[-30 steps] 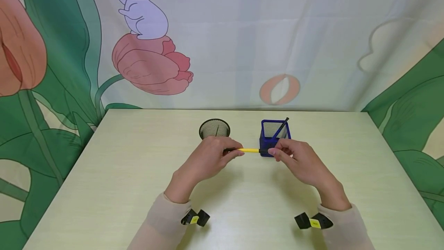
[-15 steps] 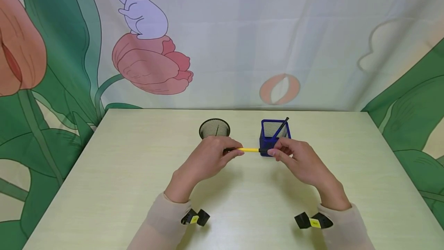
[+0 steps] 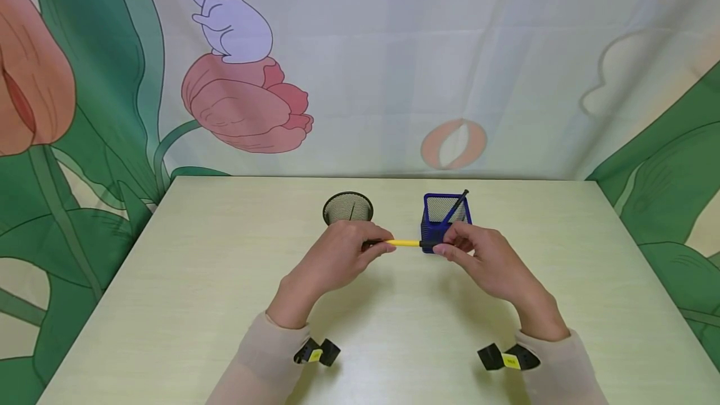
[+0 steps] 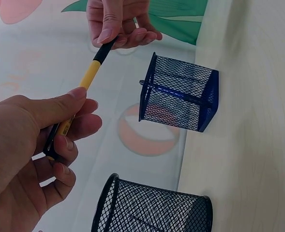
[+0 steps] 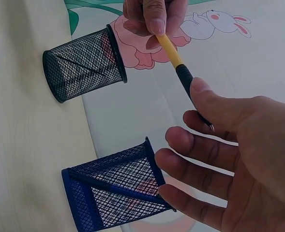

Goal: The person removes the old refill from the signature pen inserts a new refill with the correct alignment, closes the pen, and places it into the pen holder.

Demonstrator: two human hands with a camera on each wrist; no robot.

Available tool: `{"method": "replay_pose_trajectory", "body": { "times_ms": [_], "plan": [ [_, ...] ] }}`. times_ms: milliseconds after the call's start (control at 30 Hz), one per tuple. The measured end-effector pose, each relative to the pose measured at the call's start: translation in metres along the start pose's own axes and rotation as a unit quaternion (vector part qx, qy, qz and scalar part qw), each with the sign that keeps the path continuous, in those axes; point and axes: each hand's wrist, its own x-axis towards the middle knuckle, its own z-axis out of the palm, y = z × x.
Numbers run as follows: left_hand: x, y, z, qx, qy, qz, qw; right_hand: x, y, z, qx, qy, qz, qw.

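Yellow pen (image 3: pixel 405 243) with black ends is held in the air above the worktop (image 3: pixel 225 280), spanning the gap between the two hands and running roughly in line with the far edge. Its clip end lies in the left hand (image 3: pixel 343 255), whose thumb presses the yellow barrel from one side while the fingers curl against the other; the black end reaches back beyond the thumb, toward the palm. Its black grip lies in the right hand (image 3: pixel 489 261), pinched between thumb and index finger, with the metal tip showing past the thumb in the right wrist view. That hand's other fingers are bent and spread, apart from the pen.

Near the far edge of the worktop, behind the left hand and partly hidden by it, stands a round black mesh holder (image 3: pixel 337 205) with a thin dark stick (image 3: pixel 352 211) leaning inside. To its right, well apart and also toward the far edge, stands a square blue mesh holder (image 3: pixel 433 230). A dark pen (image 3: pixel 458 205) leans in it, one end rising past the rim at the far right corner.
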Motion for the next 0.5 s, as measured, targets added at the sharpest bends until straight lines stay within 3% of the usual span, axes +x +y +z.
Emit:
{"method": "replay_pose_trajectory", "body": {
  "times_ms": [500],
  "plan": [
    [0.0019,0.0006,0.0004,0.001,-0.001,0.0,1.0,0.0021,0.0023,-0.0012,-0.011,0.003,-0.011,0.9999]
  ]
}}
